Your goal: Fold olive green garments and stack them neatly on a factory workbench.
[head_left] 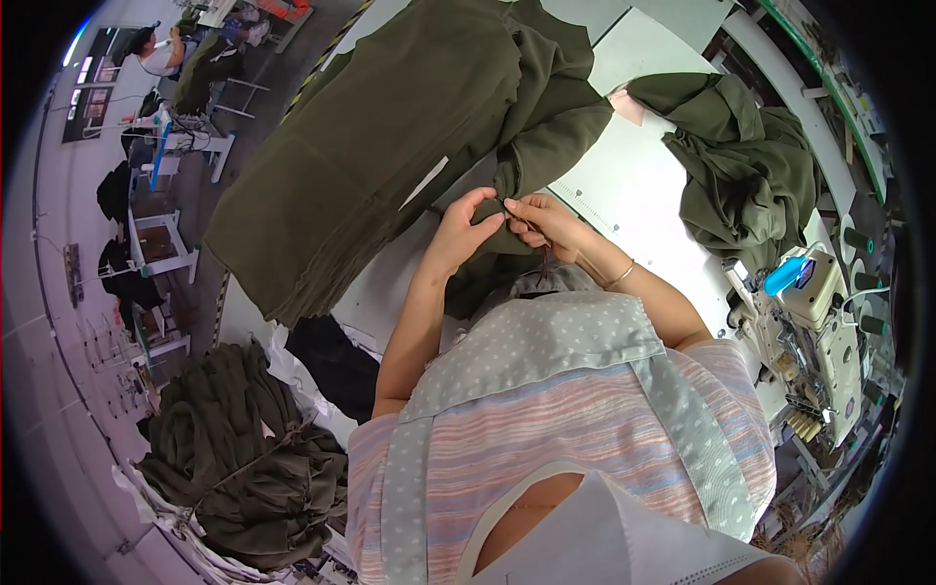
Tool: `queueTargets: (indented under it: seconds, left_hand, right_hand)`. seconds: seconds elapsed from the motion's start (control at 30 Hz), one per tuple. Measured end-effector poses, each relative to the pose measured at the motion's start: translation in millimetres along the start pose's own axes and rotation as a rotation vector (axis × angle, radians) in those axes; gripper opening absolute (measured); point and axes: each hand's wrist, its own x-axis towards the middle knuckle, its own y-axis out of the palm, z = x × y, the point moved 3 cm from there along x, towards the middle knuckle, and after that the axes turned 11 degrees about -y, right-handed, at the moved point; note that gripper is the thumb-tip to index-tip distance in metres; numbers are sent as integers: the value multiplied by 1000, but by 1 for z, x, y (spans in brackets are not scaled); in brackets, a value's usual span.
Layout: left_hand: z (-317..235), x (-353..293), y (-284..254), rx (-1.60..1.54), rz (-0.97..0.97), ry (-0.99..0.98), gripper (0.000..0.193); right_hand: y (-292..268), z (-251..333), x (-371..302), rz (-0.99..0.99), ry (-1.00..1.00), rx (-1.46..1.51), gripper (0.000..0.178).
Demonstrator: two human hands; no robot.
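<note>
In the head view, we see left fingers (477,198) and right fingers (532,207) pinching green cloth (497,244) towards the worktop's (639,180) near edge. We judge it soft, limp and fairly light, best held by its edges.

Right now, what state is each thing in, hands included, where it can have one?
left hand: closed on the held cloth, fingers bent
right hand: closed on the same cloth, fingertips pinching
held cloth: bunched between the hands
green stack: lying in layers
right pile: crumpled
lower-left bundle: gathered in folds
black cloth: rumpled
white table: partly covered
sewing machine: running or not, cannot tell
</note>
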Motion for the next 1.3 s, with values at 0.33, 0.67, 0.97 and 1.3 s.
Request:
queueTargets:
  seconds: [0.33,0.67,0.97,1.3]
  left_hand:
    - [0,3,5,-28,-19,-15,32]
    - [6,3,5,-9,51,-72,38]
    - [4,15,9,28,19,18,35]
    - [-28,-22,-17,348,-168,75,9]
  right_hand:
    - [-4,-2,-1,1,12,12,30]
    - [-3,-11,-7,-39,39,270,28]
    - [-20,-4,-1,54,-47,137,27]
    - [4,45,-21,-90,-804,-688,26]
